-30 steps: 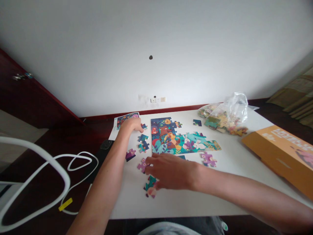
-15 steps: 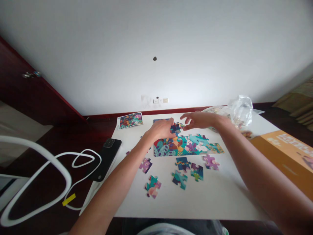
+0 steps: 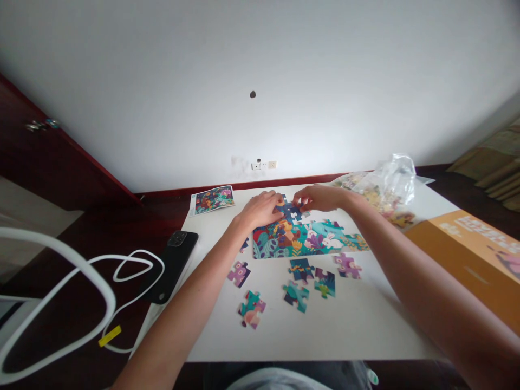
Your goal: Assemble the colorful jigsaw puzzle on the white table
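The person's left hand [image 3: 260,210] lies on the far edge of a half-made jigsaw puzzle [image 3: 300,241]. Its fingers sit close together and press down on the dark blue pieces. The right hand [image 3: 319,198] is just beside it, at the far edge too. Its fingers bend down and the fingertips [image 3: 299,203] come close together in a small pinch over the blue pieces. You cannot tell if a piece is in that pinch.

The puzzle lies near the middle of a white surface [image 3: 325,336]. It has green leaves, a white rabbit and blue-green shapes on it.

Loose pieces lie on the near side of the puzzle. A purple piece [image 3: 239,273] and a teal and pink piece [image 3: 252,309] are on the left. A dark blue piece [image 3: 301,269], a teal piece [image 3: 296,295], a purple and teal piece [image 3: 325,283] and a light purple piece [image 3: 347,266] are closer to the middle and right. One small piece [image 3: 244,245] touches the puzzle's left side.

A small picture card [image 3: 212,200] lies at the far left corner of the surface. A see-through plastic bag [image 3: 390,187] full of pieces sits at the far right, and an orange box [image 3: 459,244] is on the right. A black phone [image 3: 173,265] lies just past the left edge, with a white cable [image 3: 138,265] curled beside it.
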The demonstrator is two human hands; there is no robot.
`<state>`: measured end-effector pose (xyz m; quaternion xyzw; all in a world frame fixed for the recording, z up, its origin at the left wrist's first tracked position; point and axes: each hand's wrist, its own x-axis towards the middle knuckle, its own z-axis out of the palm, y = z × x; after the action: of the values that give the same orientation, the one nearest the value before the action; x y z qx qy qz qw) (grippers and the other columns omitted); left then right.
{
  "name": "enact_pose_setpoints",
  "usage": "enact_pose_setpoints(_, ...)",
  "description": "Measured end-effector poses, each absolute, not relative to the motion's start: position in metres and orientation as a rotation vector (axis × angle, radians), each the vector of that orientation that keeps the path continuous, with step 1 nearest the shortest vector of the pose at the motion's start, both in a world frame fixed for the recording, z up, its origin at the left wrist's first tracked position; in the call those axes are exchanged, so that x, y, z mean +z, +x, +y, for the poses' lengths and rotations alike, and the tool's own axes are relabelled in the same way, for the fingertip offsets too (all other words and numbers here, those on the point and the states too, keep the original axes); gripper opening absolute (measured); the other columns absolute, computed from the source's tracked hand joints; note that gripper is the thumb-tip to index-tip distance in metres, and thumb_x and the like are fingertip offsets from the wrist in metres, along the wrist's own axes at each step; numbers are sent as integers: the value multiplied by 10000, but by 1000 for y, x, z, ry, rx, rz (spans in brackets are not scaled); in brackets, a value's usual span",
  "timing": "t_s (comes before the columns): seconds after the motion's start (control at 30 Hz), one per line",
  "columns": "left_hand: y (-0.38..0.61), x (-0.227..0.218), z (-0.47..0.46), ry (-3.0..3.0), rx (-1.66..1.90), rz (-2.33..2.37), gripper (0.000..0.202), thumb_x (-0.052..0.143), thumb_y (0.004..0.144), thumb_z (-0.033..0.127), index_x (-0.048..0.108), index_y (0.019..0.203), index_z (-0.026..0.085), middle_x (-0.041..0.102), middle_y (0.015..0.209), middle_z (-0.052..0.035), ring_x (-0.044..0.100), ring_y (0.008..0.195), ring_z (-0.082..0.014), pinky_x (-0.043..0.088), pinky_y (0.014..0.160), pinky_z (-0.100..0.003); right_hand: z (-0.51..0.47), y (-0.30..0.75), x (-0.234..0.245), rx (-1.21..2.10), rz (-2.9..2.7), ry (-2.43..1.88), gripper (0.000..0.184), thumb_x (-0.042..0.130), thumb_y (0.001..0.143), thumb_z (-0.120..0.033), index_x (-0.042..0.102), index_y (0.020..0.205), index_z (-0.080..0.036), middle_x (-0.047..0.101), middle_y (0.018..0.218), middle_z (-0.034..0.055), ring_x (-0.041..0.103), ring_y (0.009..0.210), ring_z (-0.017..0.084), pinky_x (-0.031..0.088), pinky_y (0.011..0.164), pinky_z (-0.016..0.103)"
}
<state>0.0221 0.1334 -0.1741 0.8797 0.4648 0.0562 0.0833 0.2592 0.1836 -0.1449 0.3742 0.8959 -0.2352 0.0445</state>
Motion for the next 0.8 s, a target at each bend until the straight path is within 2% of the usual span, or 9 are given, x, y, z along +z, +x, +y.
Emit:
enact_pose_setpoints(0.1, 19, -185, 137, 2637, 174, 1374, 379, 578, 1002, 408, 577, 1336, 227, 539, 1506, -92, 476, 1402, -273, 387, 1157, -387, 186, 260, -151, -767, 2675, 1189, 358, 666, 846, -305, 733, 1181, -197, 780, 1100, 103, 717, 934, 234, 510, 767, 315)
enact_pose_setpoints(0.2, 23, -199, 138, 2667, 199, 1357, 431, 616, 985, 462, 576, 1357, 247, 487, 1566, -84, 369, 1489, -309, 314, 1210, -456, 188, 258, -157, -788, 2654, 1200, 358, 667, 853, -282, 728, 1193, -191, 780, 1091, 96, 718, 953, 230, 504, 766, 300)
enact_pose_setpoints(0.27, 27, -208, 138, 2665, 216, 1325, 453, 642, 967, 480, 578, 1351, 248, 518, 1537, -91, 408, 1464, -315, 326, 1197, -473, 188, 254, -159, -774, 2614, 1222, 344, 660, 864, -258, 724, 1196, -190, 777, 1104, 89, 717, 965, 223, 503, 777, 293)
enact_pose_setpoints(0.37, 29, -217, 141, 2641, 271, 1267, 455, 678, 943, 461, 592, 1319, 221, 581, 1457, -112, 532, 1353, -299, 415, 1126, -423, 184, 245, -158, -634, 2521, 1284, 329, 684, 872, -254, 725, 1191, -186, 769, 1137, 93, 716, 1002, 236, 504, 789, 295)
enact_pose_setpoints(0.57, 28, -219, 143, 2627, 334, 1242, 447, 710, 916, 428, 597, 1288, 207, 596, 1437, -118, 556, 1330, -307, 453, 1093, -401, 176, 233, -157, -375, 2463, 1370, 335, 722, 869, -269, 743, 1194, -191, 765, 1169, 125, 703, 1111, 294, 516, 813, 312)
enact_pose_setpoints(0.8, 28, -221, 143, 2601, 328, 1264, 450, 712, 905, 442, 594, 1277, 218, 595, 1432, -113, 547, 1344, -307, 450, 1103, -410, 178, 232, -167, -407, 2389, 1419, 285, 735, 867, -259, 778, 1133, -167, 802, 1003, 120, 755, 923, 272, 538, 773, 313)
